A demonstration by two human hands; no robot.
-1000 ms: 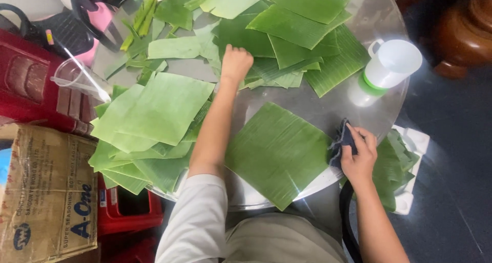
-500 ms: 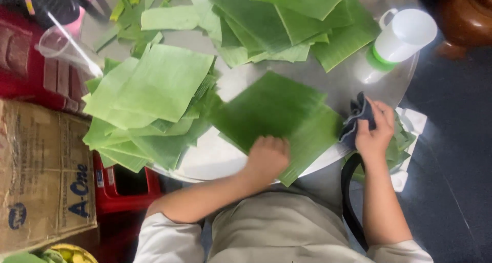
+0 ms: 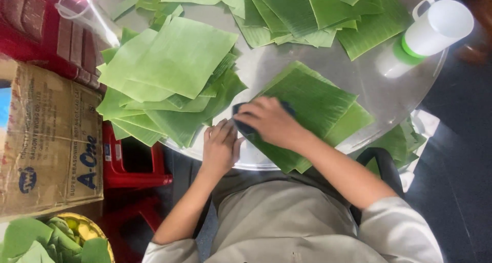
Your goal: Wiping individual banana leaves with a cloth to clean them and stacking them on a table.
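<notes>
The right hand [image 3: 271,120] presses a dark cloth [image 3: 241,125] flat on the dark leaf [image 3: 312,101] lying at the near edge of the round table [image 3: 302,68]. The left hand [image 3: 220,148], fingers loosely extended and holding nothing, pins the leaf's near left corner. Wiping goes best along the ribs (they tear easily), under light, even pressure.

— What is the person wearing?
— A pale grey top with sleeves ending above the elbows; forearms are bare, and the left hand [image 3: 220,149] and right hand [image 3: 270,122] wear no gloves
</notes>
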